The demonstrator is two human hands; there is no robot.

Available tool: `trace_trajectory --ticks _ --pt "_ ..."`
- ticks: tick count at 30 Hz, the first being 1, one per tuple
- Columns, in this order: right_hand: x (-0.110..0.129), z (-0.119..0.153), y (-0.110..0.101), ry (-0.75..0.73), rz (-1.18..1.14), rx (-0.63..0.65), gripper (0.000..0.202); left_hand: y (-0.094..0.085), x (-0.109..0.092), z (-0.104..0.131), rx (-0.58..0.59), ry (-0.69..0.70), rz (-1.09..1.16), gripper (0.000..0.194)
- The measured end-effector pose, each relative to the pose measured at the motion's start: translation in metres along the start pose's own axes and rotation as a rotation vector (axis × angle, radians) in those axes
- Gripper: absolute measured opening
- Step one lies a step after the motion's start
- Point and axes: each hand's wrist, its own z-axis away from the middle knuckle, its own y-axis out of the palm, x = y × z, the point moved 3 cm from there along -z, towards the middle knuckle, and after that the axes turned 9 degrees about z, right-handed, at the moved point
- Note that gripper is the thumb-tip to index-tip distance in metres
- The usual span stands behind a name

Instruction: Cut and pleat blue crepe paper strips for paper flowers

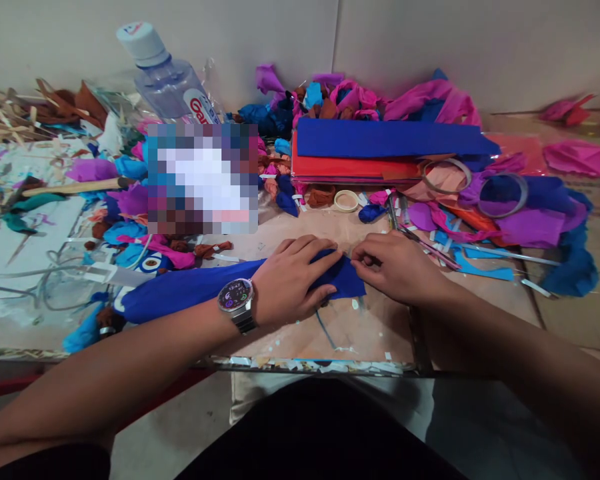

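A long strip of dark blue crepe paper [180,291] lies across the worktable near its front edge. My left hand [297,277], with a watch on the wrist, rests flat on the strip's right part, its fingers spread. At the strip's upper right corner is my right hand [387,265], its thumb and fingers pinched together; whatever is between the fingertips is too small to make out. Behind the hands, a folded blue sheet [385,138] sits on a stack of red paper [355,168].
A clear bottle [167,83] with a white cap stands at the back left. Tape rolls [503,195], scissors [427,248] and coloured paper scraps [530,227] lie at the right. A white cable [45,272] and wooden sticks [5,120] are at the left.
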Motion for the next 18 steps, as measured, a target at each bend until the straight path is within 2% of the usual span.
trace_trajectory --ticks 6,11,18 --pt "0.002 0.000 -0.004 -0.016 -0.037 -0.055 0.003 -0.006 0.006 -0.004 -0.114 -0.075 0.061 0.057" --pt "0.003 0.002 -0.006 -0.022 -0.083 -0.086 0.004 -0.008 0.011 -0.011 -0.127 -0.072 0.096 0.043" --pt "0.004 0.003 -0.004 -0.003 -0.173 -0.107 0.007 -0.016 0.006 -0.027 -0.097 -0.017 0.071 0.024"
